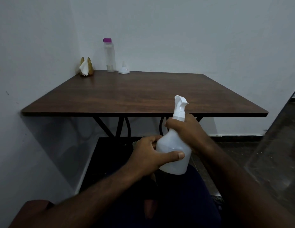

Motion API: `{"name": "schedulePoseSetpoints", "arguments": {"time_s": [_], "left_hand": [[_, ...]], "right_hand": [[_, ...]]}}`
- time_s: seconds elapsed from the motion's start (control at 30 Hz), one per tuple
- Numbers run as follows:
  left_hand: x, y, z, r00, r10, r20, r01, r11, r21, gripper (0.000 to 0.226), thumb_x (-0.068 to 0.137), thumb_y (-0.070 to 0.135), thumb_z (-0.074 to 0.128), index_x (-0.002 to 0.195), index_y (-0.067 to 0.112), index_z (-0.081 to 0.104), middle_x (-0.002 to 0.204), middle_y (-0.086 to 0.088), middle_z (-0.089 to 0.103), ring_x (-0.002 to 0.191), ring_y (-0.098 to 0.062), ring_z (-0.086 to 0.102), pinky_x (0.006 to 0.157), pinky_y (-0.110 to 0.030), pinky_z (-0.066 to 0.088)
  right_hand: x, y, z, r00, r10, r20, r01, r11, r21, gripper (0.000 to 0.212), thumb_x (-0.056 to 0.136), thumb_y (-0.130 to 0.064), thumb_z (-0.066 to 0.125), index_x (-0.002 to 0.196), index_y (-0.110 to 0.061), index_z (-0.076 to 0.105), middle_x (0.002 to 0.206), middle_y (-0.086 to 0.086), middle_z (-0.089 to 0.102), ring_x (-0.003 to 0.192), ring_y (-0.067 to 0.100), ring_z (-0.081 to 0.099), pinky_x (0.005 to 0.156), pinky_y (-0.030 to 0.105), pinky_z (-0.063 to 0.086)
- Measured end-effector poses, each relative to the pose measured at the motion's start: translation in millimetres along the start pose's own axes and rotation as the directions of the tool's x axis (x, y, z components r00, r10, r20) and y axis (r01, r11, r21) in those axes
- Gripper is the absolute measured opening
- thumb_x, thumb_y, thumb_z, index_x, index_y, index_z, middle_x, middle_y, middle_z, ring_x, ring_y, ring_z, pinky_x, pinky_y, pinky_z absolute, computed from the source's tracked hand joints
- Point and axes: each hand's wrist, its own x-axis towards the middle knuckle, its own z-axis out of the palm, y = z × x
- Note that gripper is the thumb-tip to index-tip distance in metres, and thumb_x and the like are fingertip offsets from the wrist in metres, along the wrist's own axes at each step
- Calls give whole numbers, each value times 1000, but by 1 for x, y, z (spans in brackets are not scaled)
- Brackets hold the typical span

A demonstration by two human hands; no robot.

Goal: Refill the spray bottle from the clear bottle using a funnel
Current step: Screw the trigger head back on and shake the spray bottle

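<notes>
A white translucent spray bottle (174,145) with a white trigger head is held upright in front of the table's near edge, above my lap. My left hand (148,153) grips its lower body, thumb across the front. My right hand (188,129) wraps the bottle's neck just under the trigger head. A tall clear bottle (109,56) with a purple cap stands at the table's far left corner, with a little liquid at its bottom. A small white funnel (123,69) sits upside down just right of it.
The dark wooden table (143,96) has black metal legs and stands against white walls at the back and left. A napkin holder (86,67) with a white napkin stands left of the clear bottle. A chair arm (34,209) shows at lower left.
</notes>
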Motion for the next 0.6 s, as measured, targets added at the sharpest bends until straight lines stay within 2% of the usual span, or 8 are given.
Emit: {"name": "schedulePoseSetpoints", "arguments": {"time_s": [0.07,0.27,0.47,0.6], "left_hand": [[0,1,0,1000,2,-1,-2,1000,0,46,63,34,88,103,21,69,95,5,75,85,-8,72,75,-34,61],[2,2,-2,1000,-20,0,20,999,-30,48,64,34,88,105,20,68,97,3,75,86,-10,73,77,-37,61],[0,-2,2,1000,-11,-10,11,1000,10,50,61,37,89,104,21,69,95,6,75,85,-7,72,73,-33,61],[1,0,0,1000,-7,-8,7,1000,-7,46,63,33,89,103,20,69,94,5,75,84,-8,72,71,-29,60]], "right_hand": [[0,-2,-1,1000,-9,-6,9,1000,12,17,79,-19,69,78,-4,61,68,7,61,61,18,60,57,33,50],[1,-2,0,998,17,64,-22,997,77,34,78,-33,74,86,-2,62,70,6,61,63,18,60,61,33,50],[-1,-2,-1,1000,0,-3,0,1000,1,16,78,-14,68,76,-2,58,67,9,57,57,16,55,48,23,44],[-1,-2,3,1000,-24,-7,24,999,33,30,81,-21,69,86,8,59,70,8,59,60,15,57,56,28,46]]}}
